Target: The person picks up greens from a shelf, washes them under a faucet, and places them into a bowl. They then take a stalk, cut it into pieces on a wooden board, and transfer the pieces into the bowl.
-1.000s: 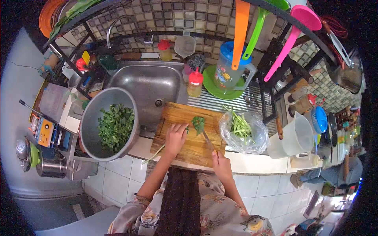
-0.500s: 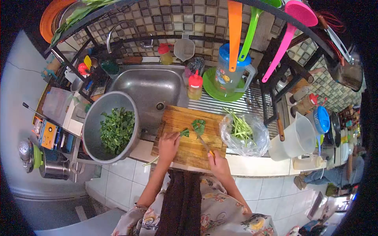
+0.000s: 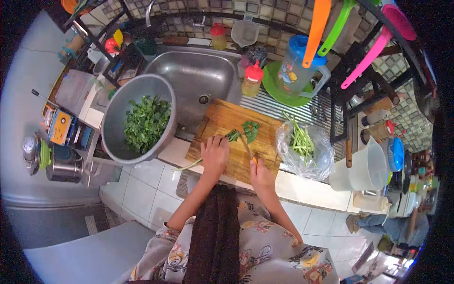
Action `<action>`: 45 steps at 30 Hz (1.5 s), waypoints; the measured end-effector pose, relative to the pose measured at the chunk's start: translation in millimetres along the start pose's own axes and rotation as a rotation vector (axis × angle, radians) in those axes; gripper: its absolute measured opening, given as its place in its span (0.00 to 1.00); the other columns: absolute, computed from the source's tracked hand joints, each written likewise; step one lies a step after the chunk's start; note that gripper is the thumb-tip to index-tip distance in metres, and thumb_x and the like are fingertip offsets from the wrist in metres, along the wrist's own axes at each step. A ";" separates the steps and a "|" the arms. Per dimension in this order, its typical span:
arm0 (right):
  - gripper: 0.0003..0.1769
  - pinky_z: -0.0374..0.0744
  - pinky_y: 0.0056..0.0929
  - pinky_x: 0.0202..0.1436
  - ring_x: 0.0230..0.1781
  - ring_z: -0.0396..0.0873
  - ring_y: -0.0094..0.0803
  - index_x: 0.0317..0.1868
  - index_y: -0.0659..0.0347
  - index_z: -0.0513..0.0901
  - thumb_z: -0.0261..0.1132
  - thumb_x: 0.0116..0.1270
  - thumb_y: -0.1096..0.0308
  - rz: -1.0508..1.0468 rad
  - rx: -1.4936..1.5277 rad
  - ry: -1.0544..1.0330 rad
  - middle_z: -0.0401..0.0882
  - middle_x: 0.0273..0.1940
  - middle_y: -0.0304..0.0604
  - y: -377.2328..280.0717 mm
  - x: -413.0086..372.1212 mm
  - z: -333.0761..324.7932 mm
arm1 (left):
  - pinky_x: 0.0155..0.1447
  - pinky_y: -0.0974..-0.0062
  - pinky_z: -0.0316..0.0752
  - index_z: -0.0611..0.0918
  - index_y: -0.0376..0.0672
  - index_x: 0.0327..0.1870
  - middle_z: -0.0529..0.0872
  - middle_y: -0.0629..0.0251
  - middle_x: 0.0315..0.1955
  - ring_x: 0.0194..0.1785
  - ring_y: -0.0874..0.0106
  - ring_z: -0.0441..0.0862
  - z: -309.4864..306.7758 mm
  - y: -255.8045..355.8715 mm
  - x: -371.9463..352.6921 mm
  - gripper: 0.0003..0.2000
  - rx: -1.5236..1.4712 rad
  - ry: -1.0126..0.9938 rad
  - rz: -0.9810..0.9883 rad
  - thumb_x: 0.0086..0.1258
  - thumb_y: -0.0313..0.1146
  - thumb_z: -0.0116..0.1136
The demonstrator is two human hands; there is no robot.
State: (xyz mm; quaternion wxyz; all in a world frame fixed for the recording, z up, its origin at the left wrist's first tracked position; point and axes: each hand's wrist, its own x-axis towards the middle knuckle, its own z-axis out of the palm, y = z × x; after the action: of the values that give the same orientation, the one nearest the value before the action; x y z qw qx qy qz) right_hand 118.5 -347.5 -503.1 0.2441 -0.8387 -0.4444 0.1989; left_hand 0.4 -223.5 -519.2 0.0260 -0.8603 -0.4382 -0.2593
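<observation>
On the wooden cutting board (image 3: 236, 165), my left hand (image 3: 215, 154) is closed around leafy greens (image 3: 232, 135), whose pale stem sticks out toward the lower left. My right hand (image 3: 263, 176) grips the orange handle of a knife (image 3: 247, 147). The blade meets the greens beside my left fingertips. A small pile of cut leaves (image 3: 250, 130) lies just beyond the blade. Left of the board, a large grey basin (image 3: 172, 90) holds many chopped leaves (image 3: 147, 124). To the right, a clear plastic bag (image 3: 322, 142) holds light green stems (image 3: 301, 139).
Behind the board are a metal sink (image 3: 203, 71), a red-capped bottle (image 3: 252, 81) and a pitcher (image 3: 299, 71) on a green plate (image 3: 269, 80). Orange, green and pink utensils hang overhead. A translucent container (image 3: 362, 165) stands at the right. Far right, part of another person shows.
The view has tilted and shifted, so most things sit farther right. The knife blade has moved from the cut leaves to the greens at my left fingertips.
</observation>
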 end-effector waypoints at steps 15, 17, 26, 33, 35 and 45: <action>0.20 0.78 0.47 0.21 0.20 0.79 0.51 0.44 0.60 0.74 0.47 0.70 0.52 -0.119 -0.205 0.005 0.78 0.18 0.53 -9.9 19.2 13.0 | 0.45 0.64 0.64 0.81 0.47 0.36 0.79 0.72 0.38 0.43 0.68 0.74 4.0 6.1 2.6 0.07 -0.021 -0.022 -0.121 0.62 0.37 0.55; 0.20 0.78 0.47 0.22 0.20 0.79 0.51 0.46 0.60 0.74 0.47 0.70 0.52 -0.102 -0.227 -0.023 0.78 0.18 0.53 -10.2 21.1 11.9 | 0.44 0.64 0.63 0.81 0.47 0.34 0.79 0.73 0.36 0.42 0.70 0.74 3.5 7.2 6.6 0.07 -0.022 -0.037 -0.148 0.61 0.37 0.55; 0.19 0.79 0.46 0.21 0.18 0.79 0.49 0.41 0.62 0.72 0.47 0.70 0.53 -0.104 -0.276 0.006 0.77 0.15 0.52 -17.6 14.0 10.5 | 0.43 0.63 0.65 0.82 0.51 0.31 0.80 0.76 0.32 0.40 0.70 0.75 9.5 1.1 7.7 0.04 -0.040 0.005 -0.135 0.58 0.37 0.58; 0.20 0.79 0.48 0.23 0.20 0.79 0.51 0.36 0.63 0.74 0.46 0.71 0.53 -0.068 -0.319 -0.001 0.77 0.17 0.54 -25.2 16.2 16.5 | 0.43 0.63 0.66 0.83 0.52 0.31 0.81 0.77 0.33 0.39 0.71 0.75 9.2 0.6 9.7 0.04 -0.043 -0.018 -0.144 0.57 0.36 0.58; 0.20 0.79 0.47 0.22 0.19 0.80 0.51 0.35 0.63 0.74 0.46 0.71 0.53 -0.072 -0.315 -0.006 0.77 0.17 0.54 -24.9 18.2 19.3 | 0.42 0.63 0.66 0.83 0.52 0.31 0.81 0.77 0.34 0.39 0.71 0.75 10.2 -0.2 9.2 0.04 -0.047 -0.035 -0.149 0.58 0.36 0.58; 0.17 0.79 0.38 0.17 0.16 0.79 0.42 0.34 0.58 0.75 0.51 0.68 0.53 -0.183 -0.368 0.162 0.77 0.15 0.46 -18.8 21.0 25.3 | 0.42 0.65 0.65 0.84 0.50 0.31 0.82 0.76 0.36 0.40 0.70 0.75 7.8 0.0 11.7 0.06 -0.050 -0.062 -0.149 0.60 0.38 0.56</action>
State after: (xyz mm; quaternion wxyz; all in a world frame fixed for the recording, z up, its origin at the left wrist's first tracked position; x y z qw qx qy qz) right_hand 103.5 -314.8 -514.8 0.1388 -0.8385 -0.5264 0.0236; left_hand 9.3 -212.7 -520.5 -0.0284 -0.8331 -0.4951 -0.2448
